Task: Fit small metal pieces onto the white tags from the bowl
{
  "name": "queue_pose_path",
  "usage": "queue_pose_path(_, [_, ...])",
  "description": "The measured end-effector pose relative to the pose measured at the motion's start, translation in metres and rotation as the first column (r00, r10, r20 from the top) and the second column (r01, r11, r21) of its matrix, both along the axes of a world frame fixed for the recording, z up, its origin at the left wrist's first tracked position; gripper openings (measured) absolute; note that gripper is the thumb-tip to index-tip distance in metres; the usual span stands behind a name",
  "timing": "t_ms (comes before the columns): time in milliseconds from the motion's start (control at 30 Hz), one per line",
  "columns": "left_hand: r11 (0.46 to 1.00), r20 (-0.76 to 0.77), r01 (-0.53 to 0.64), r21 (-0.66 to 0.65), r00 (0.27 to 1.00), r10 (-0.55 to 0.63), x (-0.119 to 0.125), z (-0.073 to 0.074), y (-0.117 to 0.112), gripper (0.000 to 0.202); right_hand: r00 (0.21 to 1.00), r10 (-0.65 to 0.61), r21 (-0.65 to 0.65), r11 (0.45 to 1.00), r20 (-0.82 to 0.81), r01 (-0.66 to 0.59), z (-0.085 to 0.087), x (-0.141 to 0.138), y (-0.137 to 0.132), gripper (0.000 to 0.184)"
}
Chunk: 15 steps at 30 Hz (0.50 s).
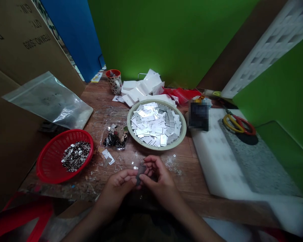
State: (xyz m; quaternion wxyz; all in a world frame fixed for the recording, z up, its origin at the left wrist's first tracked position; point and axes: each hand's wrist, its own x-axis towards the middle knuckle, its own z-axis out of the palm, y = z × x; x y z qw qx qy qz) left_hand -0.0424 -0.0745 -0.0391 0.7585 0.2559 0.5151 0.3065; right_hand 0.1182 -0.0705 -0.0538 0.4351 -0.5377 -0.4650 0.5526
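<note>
A wooden desk (189,174) carries everything, with a large cardboard box (27,37) standing along its left edge and a white foam slab (217,158) lying along its right edge. A clear plastic bag (49,101) leans on the box above the left edge. In the middle of the desk, toward the far edge, sits a pale round bowl (156,148) heaped with flat silver plates (155,124). A red basket (44,173) rests near the front left corner and holds a pile of small shiny metal parts (75,155). Behind the bowl, by the far edge, lies a heap of white sheets (143,89), and left of it stands a patterned mug (114,81) with a red rim. A tool with yellow and red handles (238,124) lies on the slab toward the far right. A small clear pouch (115,137) of dark pieces lies between basket and bowl, just beside the bowl. At the front edge, in the middle, the left hand (118,185) and the right hand (159,178) meet, the fingers of each pinched shut on a small grey piece (140,172) held between them just above the wood, the left at its lower end, the right at its top. Tiny rings (173,163) are scattered just right of the hands
</note>
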Motion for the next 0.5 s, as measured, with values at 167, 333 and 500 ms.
queue_pose_path(167, [0.998,-0.021,0.039,0.040,0.999,-0.038,-0.004,-0.005,-0.003,0.027,0.995,0.101,-0.014,0.995,0.022,-0.100,0.005,0.008,0.001,0.033])
queue_pose_path(333, [0.999,0.093,0.042,-0.030,0.995,-0.039,-0.005,-0.005,-0.001,0.016,0.930,0.250,0.177,0.936,0.270,-0.303,0.020,0.020,0.000,0.015])
queue_pose_path(500, [0.961,0.322,0.241,-0.137,0.928,-0.187,-0.011,-0.006,0.003,0.017,0.750,0.451,0.198,0.779,0.484,-0.595,0.039,0.028,-0.006,0.019])
